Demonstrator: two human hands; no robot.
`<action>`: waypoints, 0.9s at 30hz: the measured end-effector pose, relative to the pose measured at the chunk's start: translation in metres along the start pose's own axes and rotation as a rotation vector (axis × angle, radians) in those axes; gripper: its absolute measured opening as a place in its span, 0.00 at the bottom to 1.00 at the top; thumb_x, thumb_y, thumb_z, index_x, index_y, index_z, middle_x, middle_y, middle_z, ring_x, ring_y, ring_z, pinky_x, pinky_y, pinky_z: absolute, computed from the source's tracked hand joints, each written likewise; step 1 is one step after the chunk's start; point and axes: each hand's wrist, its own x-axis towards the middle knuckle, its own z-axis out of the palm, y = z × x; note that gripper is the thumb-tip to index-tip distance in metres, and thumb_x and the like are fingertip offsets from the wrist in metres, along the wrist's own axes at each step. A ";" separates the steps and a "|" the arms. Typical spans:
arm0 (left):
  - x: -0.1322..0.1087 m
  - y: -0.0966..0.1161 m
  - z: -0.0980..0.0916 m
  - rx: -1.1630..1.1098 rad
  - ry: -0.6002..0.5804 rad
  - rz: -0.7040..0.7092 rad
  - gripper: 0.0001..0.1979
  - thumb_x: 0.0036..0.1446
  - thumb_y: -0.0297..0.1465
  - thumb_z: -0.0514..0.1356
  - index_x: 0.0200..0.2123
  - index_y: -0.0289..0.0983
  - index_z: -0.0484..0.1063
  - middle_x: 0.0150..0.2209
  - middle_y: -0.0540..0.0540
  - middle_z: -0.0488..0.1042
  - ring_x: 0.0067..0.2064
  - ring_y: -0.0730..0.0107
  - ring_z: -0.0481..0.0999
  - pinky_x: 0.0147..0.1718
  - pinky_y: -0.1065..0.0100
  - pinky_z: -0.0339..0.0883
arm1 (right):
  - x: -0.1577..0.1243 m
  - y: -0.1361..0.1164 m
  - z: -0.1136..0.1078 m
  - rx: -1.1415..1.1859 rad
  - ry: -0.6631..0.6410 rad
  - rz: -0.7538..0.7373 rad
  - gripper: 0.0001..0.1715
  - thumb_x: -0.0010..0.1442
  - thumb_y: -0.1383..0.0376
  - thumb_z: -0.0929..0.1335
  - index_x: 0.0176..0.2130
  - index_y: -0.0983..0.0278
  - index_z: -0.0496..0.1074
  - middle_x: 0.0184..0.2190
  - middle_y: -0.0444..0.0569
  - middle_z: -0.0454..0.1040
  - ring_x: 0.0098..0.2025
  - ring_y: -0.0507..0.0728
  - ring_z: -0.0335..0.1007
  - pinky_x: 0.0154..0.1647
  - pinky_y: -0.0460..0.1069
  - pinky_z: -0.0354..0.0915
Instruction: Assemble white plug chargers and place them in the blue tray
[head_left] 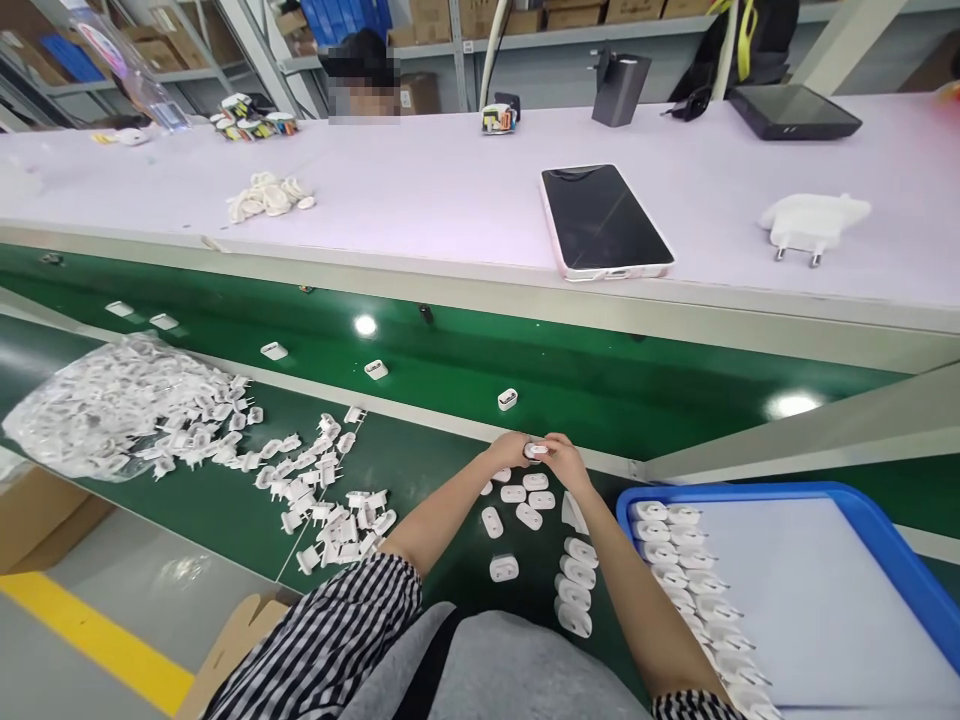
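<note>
At the far edge of the green bench, my left hand (508, 451) and my right hand (564, 462) meet over one small white charger housing (535, 451). The fingers of both hands are closed on it, and they hide part of it. Just below my hands lie several loose oval white pieces (528, 515) with dark marks on top. Beside my right forearm is a row of white charger housings (574, 588) set close together. To the left of my left forearm spreads a heap of white plug parts with pins (341, 525).
A clear bag of white plug parts (112, 400) lies at left. On the right, a blue-rimmed tray (832, 490) holds rows of white plugs. Several housings sit on the green conveyor (442, 385). A phone (606, 222) rests on the raised shelf; a person (364, 75) is behind it.
</note>
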 end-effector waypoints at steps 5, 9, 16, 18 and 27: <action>-0.004 -0.007 0.009 -0.008 0.098 0.046 0.15 0.41 0.31 0.54 0.37 0.36 0.64 0.32 0.47 0.70 0.34 0.68 0.68 0.31 0.72 0.60 | 0.002 -0.004 0.000 -0.190 -0.137 -0.083 0.13 0.48 0.70 0.60 0.35 0.61 0.67 0.37 0.45 0.68 0.37 0.52 0.63 0.36 0.45 0.58; -0.005 -0.004 0.010 0.107 0.086 0.011 0.14 0.43 0.31 0.53 0.37 0.35 0.65 0.34 0.45 0.70 0.37 0.66 0.68 0.34 0.70 0.60 | 0.000 -0.011 -0.001 -0.330 -0.171 -0.082 0.15 0.50 0.67 0.60 0.40 0.62 0.64 0.40 0.48 0.67 0.41 0.53 0.62 0.37 0.45 0.57; -0.004 -0.002 0.009 0.167 0.060 0.062 0.13 0.44 0.28 0.52 0.36 0.37 0.65 0.34 0.46 0.69 0.38 0.67 0.67 0.36 0.71 0.60 | -0.003 -0.016 -0.004 -0.448 -0.235 -0.031 0.14 0.50 0.67 0.61 0.39 0.65 0.63 0.40 0.51 0.66 0.39 0.54 0.63 0.34 0.45 0.57; -0.003 -0.003 0.008 0.177 0.055 0.094 0.12 0.44 0.29 0.52 0.35 0.36 0.66 0.35 0.45 0.69 0.38 0.67 0.67 0.36 0.70 0.60 | -0.001 -0.017 -0.005 -0.440 -0.242 -0.028 0.14 0.49 0.68 0.61 0.39 0.65 0.63 0.39 0.50 0.67 0.40 0.54 0.63 0.35 0.44 0.56; 0.002 0.007 -0.009 0.237 -0.170 -0.005 0.11 0.40 0.32 0.58 0.30 0.37 0.68 0.29 0.46 0.71 0.35 0.64 0.69 0.31 0.72 0.60 | 0.003 -0.033 -0.005 -0.596 -0.354 0.002 0.09 0.48 0.70 0.61 0.32 0.67 0.66 0.32 0.53 0.70 0.37 0.57 0.65 0.31 0.45 0.57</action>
